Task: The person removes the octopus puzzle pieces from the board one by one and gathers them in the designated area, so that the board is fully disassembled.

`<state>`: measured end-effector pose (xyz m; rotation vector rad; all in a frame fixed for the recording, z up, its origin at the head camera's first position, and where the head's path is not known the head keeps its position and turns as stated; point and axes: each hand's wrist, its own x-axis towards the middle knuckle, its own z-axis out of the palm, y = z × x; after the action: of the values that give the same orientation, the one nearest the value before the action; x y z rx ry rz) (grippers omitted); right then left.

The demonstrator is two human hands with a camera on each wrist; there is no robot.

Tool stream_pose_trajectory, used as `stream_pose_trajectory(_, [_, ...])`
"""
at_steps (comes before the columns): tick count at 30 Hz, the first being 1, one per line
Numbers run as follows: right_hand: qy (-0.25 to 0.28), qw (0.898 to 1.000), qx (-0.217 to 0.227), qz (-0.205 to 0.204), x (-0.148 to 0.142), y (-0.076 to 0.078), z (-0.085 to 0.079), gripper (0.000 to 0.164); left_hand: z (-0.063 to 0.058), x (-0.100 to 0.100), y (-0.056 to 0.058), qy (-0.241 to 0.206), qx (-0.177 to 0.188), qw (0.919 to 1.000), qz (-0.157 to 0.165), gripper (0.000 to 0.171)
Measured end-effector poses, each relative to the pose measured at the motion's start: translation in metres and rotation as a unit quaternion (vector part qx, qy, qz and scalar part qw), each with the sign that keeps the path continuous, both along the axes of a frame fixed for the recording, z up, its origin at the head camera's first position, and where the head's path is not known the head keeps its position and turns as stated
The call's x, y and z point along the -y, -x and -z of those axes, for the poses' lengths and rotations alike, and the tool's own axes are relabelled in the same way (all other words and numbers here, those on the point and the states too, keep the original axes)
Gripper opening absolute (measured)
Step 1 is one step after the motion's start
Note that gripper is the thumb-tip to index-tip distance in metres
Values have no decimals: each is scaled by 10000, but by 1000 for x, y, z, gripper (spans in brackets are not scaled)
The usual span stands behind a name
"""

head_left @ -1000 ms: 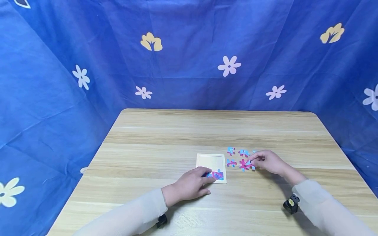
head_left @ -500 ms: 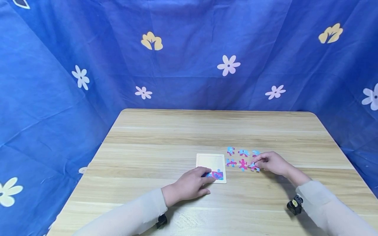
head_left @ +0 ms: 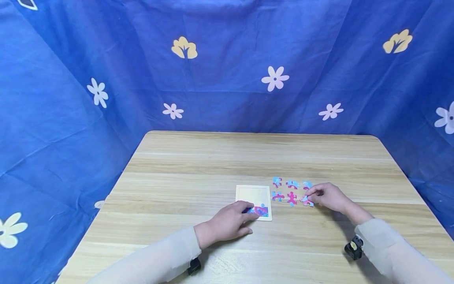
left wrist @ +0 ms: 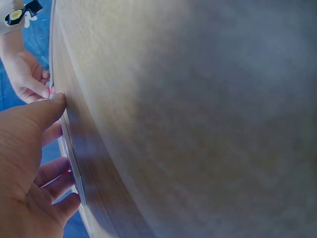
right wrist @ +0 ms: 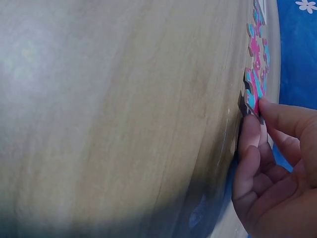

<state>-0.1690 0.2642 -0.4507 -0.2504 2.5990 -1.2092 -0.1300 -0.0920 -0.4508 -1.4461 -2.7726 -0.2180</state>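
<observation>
Wood-grain desk (head_left: 198, 157). Left hand (head_left: 228, 221): fingers spread, lying across the near-left of the puzzle tray (head_left: 253, 195); fitted pieces (head_left: 263, 210) along its near edge. Right hand (head_left: 328, 196), farther right, pinches a pink-and-blue piece (head_left: 307, 201), just slid right, clear of its pink neighbour (head_left: 292, 198). Loose pieces (head_left: 293, 184) now read as two rows; sorting, I'd judge, tray fill unchanged. Blue curtain (head_left: 227, 79) behind.

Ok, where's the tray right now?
In the head view, the tray lies left of the loose pieces, with the left hand at its near-left corner.
</observation>
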Motion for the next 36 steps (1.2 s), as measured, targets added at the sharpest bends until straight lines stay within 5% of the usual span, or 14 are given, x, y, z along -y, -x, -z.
stream_pose_trajectory(11, [45,9999,14,151,-1,-1,3,14,0,1,-1,-36,87,10000,-7,45])
stream_pose_trajectory(18, [559,9981,132,228,2,1,3,19,0,1,-1,-71,133,9999,-25,45])
stream_pose_trajectory(36, [1119,9927,435,-85,70,5,-6,23,-3,17,2,-581,279,9976,-243,46])
